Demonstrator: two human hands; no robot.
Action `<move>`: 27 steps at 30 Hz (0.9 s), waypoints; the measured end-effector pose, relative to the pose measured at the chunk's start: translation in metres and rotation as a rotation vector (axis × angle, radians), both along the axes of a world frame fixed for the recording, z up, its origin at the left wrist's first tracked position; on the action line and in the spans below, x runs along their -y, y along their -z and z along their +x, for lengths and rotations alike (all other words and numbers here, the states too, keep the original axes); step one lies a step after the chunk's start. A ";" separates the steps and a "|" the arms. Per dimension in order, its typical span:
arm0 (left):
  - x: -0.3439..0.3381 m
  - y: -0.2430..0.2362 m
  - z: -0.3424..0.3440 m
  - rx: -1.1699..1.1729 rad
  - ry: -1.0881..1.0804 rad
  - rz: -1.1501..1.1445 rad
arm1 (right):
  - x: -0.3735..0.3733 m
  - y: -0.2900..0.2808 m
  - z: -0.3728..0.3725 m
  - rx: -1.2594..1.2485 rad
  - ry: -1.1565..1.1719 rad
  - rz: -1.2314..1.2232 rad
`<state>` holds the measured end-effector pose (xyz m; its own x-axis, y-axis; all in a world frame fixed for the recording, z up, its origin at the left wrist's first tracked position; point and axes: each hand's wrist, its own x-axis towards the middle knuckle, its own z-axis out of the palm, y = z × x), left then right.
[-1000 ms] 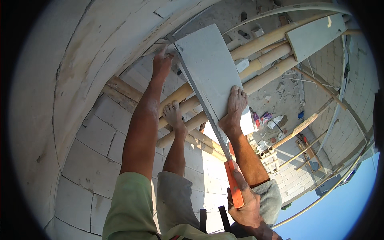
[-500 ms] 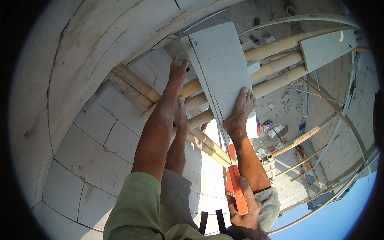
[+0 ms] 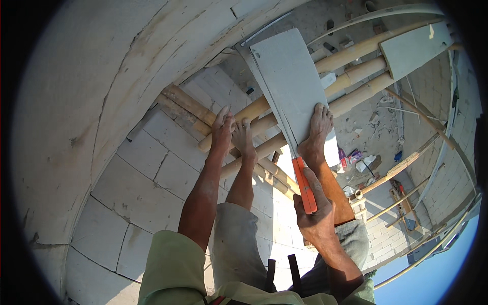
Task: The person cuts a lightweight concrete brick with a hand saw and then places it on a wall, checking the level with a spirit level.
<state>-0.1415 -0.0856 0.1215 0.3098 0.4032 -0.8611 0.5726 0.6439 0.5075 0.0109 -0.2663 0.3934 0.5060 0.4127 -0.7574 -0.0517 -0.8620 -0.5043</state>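
Note:
In my right hand [image 3: 316,217] is the orange handle of a hand saw [image 3: 304,187], with fingers wrapped round it. Its grey blade runs away from me along the left long edge of a pale lightweight concrete block [image 3: 292,76]; how deep it sits I cannot tell. My bare right foot [image 3: 317,129] presses on the near right part of the block. My dusty left hand [image 3: 222,128] is off the block, fingers stretched out with nothing seen in them, beside my left foot [image 3: 244,136] over the bamboo poles.
Bamboo poles [image 3: 361,99] run under the block, high above a littered ground. Another flat board [image 3: 414,48] lies on them at right. A block wall [image 3: 91,101] rises close on my left. Rubble and coloured bags [image 3: 351,158] lie below.
My left hand has come back toward me from the block's far left corner to beside my left foot. My right hand has pushed the saw handle forward, toward the block.

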 end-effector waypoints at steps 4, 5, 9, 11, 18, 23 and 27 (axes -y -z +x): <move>0.006 -0.010 -0.012 -0.027 -0.016 -0.053 | -0.008 -0.002 0.003 -0.082 0.151 -0.004; 0.009 -0.008 -0.010 -0.053 -0.032 -0.066 | -0.012 -0.001 0.004 -0.078 0.153 -0.002; 0.034 0.011 0.018 0.001 -0.123 -0.212 | -0.038 0.030 0.014 -0.010 0.094 -0.011; 0.046 0.021 0.038 0.011 -0.208 -0.245 | -0.048 0.058 0.017 0.003 0.070 -0.028; 0.015 0.021 0.061 0.055 -0.188 -0.098 | -0.024 0.026 0.000 0.121 0.050 0.044; -0.045 0.020 0.069 0.023 -0.105 0.005 | -0.033 0.025 0.020 -0.092 0.059 -0.201; -0.053 0.012 0.087 0.061 -0.068 0.105 | -0.069 0.114 0.034 0.022 -0.002 -0.073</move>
<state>-0.0542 -0.0330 0.1092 0.3294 0.5119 -0.7934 0.4956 0.6215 0.6067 0.0447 -0.1968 0.2794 0.5221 0.3578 -0.7742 -0.0398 -0.8965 -0.4412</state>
